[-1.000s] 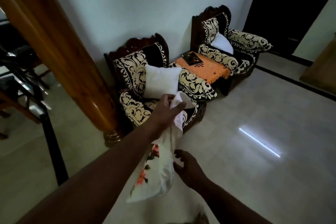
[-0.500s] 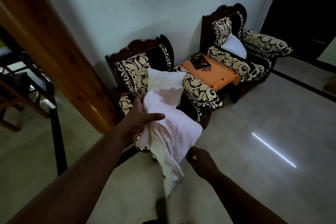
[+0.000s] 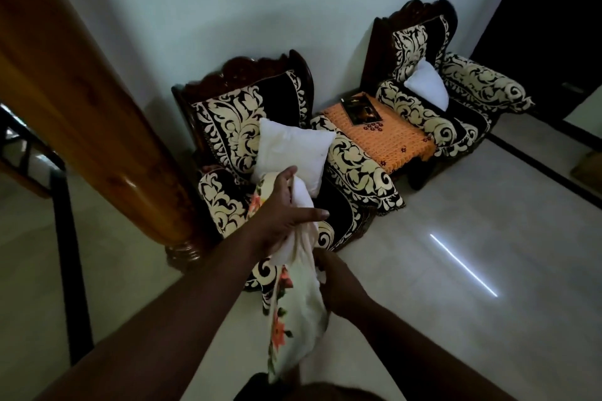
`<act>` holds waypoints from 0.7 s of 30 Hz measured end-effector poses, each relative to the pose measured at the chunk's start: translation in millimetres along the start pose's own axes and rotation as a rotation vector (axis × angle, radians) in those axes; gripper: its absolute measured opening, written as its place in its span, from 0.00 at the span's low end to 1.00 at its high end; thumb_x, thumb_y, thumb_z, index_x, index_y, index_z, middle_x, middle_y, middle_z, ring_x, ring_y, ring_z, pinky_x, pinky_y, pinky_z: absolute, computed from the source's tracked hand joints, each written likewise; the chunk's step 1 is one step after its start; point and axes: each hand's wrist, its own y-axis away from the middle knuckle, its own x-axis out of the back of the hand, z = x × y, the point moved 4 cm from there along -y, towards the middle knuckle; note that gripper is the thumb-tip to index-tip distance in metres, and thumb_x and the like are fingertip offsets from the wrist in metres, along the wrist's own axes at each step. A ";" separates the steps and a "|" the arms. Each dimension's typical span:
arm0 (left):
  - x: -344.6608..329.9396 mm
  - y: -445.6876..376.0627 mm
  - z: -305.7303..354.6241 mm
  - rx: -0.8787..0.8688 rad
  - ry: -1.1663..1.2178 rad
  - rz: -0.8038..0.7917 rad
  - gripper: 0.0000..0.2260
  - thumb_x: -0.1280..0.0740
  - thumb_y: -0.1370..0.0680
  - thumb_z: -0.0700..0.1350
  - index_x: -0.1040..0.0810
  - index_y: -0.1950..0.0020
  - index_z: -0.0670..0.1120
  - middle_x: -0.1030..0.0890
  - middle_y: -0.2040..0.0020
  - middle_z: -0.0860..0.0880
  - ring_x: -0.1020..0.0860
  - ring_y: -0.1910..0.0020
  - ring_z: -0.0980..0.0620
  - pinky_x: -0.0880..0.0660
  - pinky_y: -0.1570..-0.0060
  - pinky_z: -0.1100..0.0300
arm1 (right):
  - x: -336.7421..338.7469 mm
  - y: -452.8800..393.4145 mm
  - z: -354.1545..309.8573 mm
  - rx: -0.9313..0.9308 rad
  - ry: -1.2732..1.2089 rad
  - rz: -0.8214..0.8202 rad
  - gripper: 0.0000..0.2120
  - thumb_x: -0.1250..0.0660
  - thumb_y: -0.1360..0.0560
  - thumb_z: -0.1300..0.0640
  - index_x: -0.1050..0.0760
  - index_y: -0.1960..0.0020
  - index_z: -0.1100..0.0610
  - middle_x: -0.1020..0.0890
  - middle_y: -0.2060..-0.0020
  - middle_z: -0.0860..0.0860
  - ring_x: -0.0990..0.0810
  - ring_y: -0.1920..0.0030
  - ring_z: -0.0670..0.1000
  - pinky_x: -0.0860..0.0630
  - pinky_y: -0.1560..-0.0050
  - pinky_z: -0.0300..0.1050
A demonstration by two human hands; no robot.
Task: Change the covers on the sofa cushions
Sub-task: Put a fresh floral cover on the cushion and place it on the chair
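A cream cushion cover with orange flowers hangs in front of me, bunched at its upper end. My left hand grips that bunched top, with a fold of white cloth showing above the fingers. My right hand holds the cover's right edge lower down. Behind them a bare white cushion leans upright against the back of the near armchair. A second white cushion sits in the far armchair.
A small table under an orange cloth, with a dark booklet on it, stands between the armchairs. A thick wooden pillar rises at the left, beside black metal furniture. Pale tiled floor spreads to the right.
The cover has been gathered from a spread bundle into a narrow hanging length. My left hand dropped slightly, and my right hand rose and took hold of the cover's edge.
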 end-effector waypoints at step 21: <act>83.1 -89.8 -10.5 0.071 -1.356 0.408 0.34 0.30 0.23 0.44 0.45 0.23 0.47 0.40 0.30 0.40 0.27 0.37 0.36 0.25 0.45 0.46 | 176.3 -136.9 71.6 -0.241 0.486 0.353 0.06 0.31 0.26 0.55 0.26 0.51 0.50 0.20 0.55 0.51 0.20 0.57 0.56 0.22 0.60 0.49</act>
